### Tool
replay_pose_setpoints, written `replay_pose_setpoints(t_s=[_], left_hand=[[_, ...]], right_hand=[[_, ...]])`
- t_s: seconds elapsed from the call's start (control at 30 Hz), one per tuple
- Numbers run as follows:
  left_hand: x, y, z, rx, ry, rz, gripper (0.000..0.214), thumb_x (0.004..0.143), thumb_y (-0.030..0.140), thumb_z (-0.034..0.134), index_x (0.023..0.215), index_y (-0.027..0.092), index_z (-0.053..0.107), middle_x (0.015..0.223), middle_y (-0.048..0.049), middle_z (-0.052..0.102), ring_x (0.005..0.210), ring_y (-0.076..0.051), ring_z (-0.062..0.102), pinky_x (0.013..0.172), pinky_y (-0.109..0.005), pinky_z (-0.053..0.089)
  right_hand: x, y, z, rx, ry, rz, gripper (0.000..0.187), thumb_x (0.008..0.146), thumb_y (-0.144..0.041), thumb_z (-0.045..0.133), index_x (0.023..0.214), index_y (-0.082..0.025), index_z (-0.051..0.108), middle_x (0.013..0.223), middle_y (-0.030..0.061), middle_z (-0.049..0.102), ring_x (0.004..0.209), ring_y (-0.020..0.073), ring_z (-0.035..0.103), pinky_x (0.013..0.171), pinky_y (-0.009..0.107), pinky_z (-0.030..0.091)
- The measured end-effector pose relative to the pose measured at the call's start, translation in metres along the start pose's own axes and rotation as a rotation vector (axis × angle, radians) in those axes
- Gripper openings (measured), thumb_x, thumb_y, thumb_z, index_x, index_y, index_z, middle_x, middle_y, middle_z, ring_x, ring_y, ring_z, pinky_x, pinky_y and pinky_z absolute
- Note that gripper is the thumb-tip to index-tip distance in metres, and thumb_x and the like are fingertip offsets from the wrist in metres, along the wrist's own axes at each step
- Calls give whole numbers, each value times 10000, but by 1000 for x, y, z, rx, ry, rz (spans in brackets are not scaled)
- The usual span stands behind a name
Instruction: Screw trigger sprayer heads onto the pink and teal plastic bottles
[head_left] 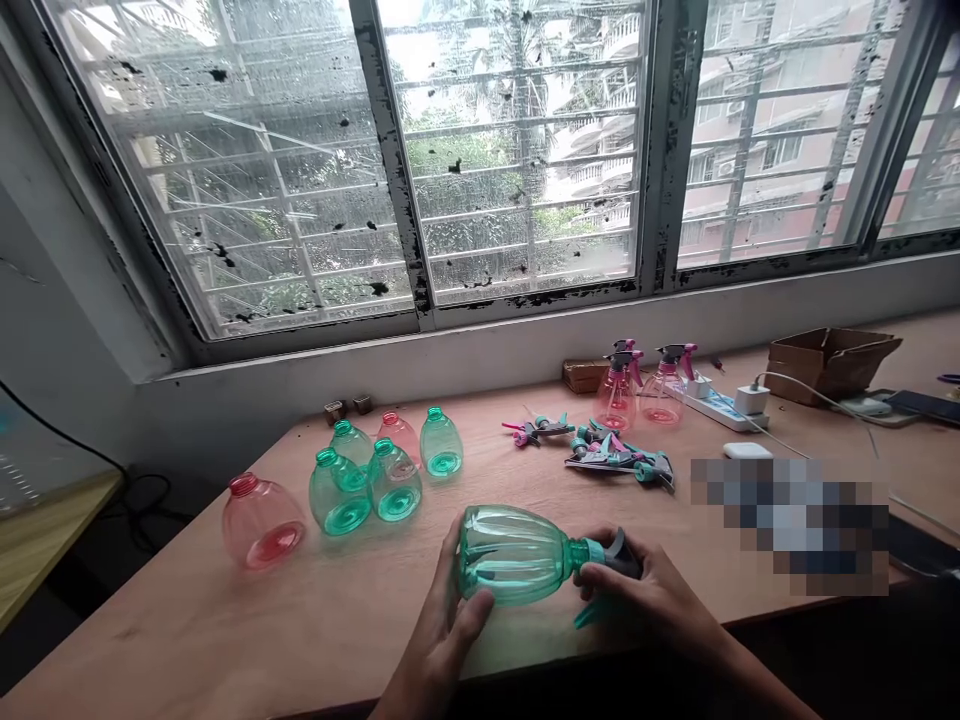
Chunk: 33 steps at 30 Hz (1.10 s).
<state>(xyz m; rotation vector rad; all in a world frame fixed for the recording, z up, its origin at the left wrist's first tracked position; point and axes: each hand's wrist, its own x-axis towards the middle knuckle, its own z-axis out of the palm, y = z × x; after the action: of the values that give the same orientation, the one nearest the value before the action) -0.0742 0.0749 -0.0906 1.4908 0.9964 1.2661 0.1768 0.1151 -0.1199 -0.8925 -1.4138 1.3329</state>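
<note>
A clear green spray bottle (514,555) lies sideways above the front of the table, its neck pointing right. My left hand (454,620) is closed around the bottle's base, thumb on the near side. At the neck, my right hand (637,585) grips the grey and teal spray head (619,560), which sits on the bottle's mouth. How tightly it is screwed on cannot be seen. Loose spray heads (615,455) in grey, teal and pink lie in a pile beyond my right hand. Several open green bottles (395,480) stand to the left, with a red bottle (262,525) at the end.
Pink bottles with spray heads (664,390) stand by the window wall. Right of them are a power strip (724,408) with cables, an open cardboard box (825,365) and a white case (748,452). A blurred patch (795,520) covers part of the right side.
</note>
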Motion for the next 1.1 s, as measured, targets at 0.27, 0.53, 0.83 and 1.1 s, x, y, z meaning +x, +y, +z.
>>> replay_pose_setpoints(t_s=[0.27, 0.53, 0.83, 1.1], left_hand=[[1, -5, 1, -132, -67, -101, 831, 837, 421, 726, 1511, 297, 257, 1441, -145, 543, 1349, -361, 495, 1098, -485, 421], [1, -4, 2, -124, -65, -107, 802, 843, 412, 714, 1501, 268, 279, 1443, -152, 536, 1349, -361, 494, 1091, -472, 432], [0, -3, 0, -122, -75, -100, 838, 845, 436, 710, 1523, 275, 244, 1476, -149, 508, 1403, -353, 425, 1103, -448, 424], [2, -2, 1, 19, 20, -35, 730, 903, 497, 606, 1521, 228, 325, 1534, -145, 441, 1418, -341, 395, 1111, -424, 422]], right_hand=[[2, -1, -1, 94, 72, 3, 423, 792, -519, 757, 976, -167, 614, 734, 46, 753, 672, 232, 720, 646, 338, 556], [1, -1, -1, 123, 100, 0, 463, 729, -548, 797, 933, -180, 605, 691, 41, 751, 664, 257, 730, 635, 358, 573], [3, 0, -2, 93, 77, 25, 415, 726, -446, 835, 950, -165, 628, 667, 12, 729, 640, 197, 692, 624, 311, 559], [0, -4, 0, 28, -7, -9, 372, 774, -414, 805, 1017, -178, 651, 702, -13, 695, 663, 179, 680, 627, 290, 559]])
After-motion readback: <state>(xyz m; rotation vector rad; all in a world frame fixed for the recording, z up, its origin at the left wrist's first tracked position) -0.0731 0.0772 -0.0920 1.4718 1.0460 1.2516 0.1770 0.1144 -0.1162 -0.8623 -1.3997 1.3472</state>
